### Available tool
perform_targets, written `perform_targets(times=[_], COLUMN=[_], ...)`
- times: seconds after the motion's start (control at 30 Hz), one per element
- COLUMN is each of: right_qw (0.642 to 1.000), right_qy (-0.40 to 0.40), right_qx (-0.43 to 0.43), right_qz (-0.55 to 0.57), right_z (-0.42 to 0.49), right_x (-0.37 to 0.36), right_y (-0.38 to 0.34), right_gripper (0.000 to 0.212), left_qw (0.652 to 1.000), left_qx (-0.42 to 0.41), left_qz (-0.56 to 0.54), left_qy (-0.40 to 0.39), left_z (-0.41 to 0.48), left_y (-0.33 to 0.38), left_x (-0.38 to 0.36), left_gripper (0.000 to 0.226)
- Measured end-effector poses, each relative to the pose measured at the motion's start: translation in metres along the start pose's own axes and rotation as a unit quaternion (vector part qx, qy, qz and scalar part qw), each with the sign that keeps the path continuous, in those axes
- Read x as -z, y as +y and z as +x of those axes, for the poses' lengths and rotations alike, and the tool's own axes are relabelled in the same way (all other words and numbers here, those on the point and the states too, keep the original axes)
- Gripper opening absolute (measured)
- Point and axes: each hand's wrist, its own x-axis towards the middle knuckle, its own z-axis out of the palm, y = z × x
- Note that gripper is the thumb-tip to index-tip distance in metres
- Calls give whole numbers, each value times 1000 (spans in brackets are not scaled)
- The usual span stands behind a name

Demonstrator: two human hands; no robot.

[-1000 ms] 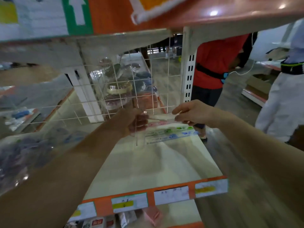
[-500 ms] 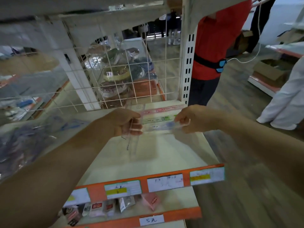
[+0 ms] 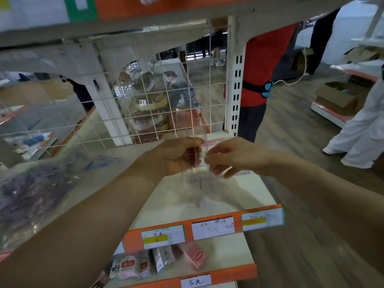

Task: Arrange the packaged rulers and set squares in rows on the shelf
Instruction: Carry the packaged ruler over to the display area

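Over the shelf (image 3: 239,194), left hand (image 3: 176,156) and right hand (image 3: 234,157) pinch, seemingly, 1 packet (image 3: 190,126).

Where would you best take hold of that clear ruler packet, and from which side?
Around its middle, pinching the flat faces, coming in from a long edge. The clear ruler packet stands nearly upright, thin and flat; the left hand and right hand each grip it there from opposite sides.

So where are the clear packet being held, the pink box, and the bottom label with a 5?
clear packet (image 3: 190,123): head view, its upper half.
pink box (image 3: 193,256): head view, middle of its pink face.
bottom label (image 3: 195,282): head view, on the handwritten 5.
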Motion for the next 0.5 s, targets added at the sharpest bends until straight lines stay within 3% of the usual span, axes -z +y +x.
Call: perform_targets(times=[0.07,0.13,0.2,0.3,0.4,0.5], right_qw=[1000,999,988,940,896,879], right_qy=[1,43,113,147,153,114], right_qx=[-7,-6,13,41,44,67], right_qz=[29,22,-100,-307,-415,-458], right_z=[0,1,2,1,0,1], right_x=[-8,-5,7,21,12,0], right_y=[-1,0,6,24,43,54], right_gripper=[18,14,20,30,35,30], left_qw=[1000,996,982,952,923,867], left_qx=[-3,6,10,5,-50,-126], left_qz=[19,82,170,278,366,474], left_qy=[-17,14,76,126,109,82], left_z=[-1,-3,-8,-16,-20,-14], left_y=[2,5,8,9,6,-5], left_x=[-6,-7,-1,10,7,-2], left_gripper=[10,11,11,35,34,27])
